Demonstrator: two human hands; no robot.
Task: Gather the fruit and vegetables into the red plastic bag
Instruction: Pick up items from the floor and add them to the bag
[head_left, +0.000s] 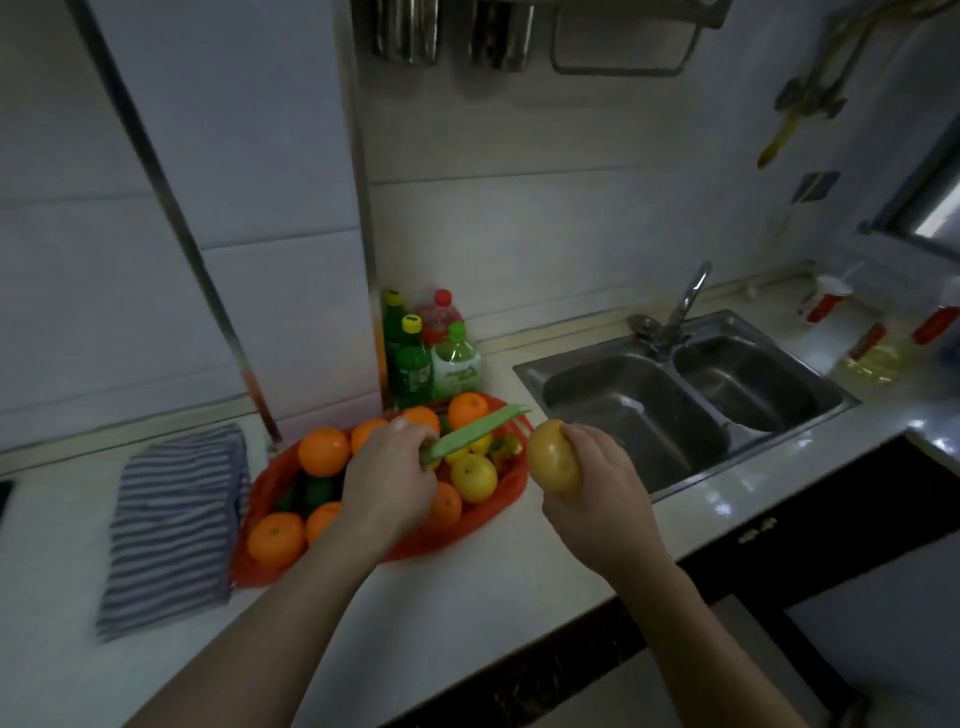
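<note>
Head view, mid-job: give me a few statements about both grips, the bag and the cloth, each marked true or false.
1. The left-hand grip holds a long flat green pod. True.
2. The right-hand grip is empty. False: it holds a round yellow-brown vegetable.
3. The blue-and-white striped cloth lies to the right of the red plastic bag. False: it lies on the counter to the left of the bag.
4. Several round oranges already sit in the open bag. True.
</note>
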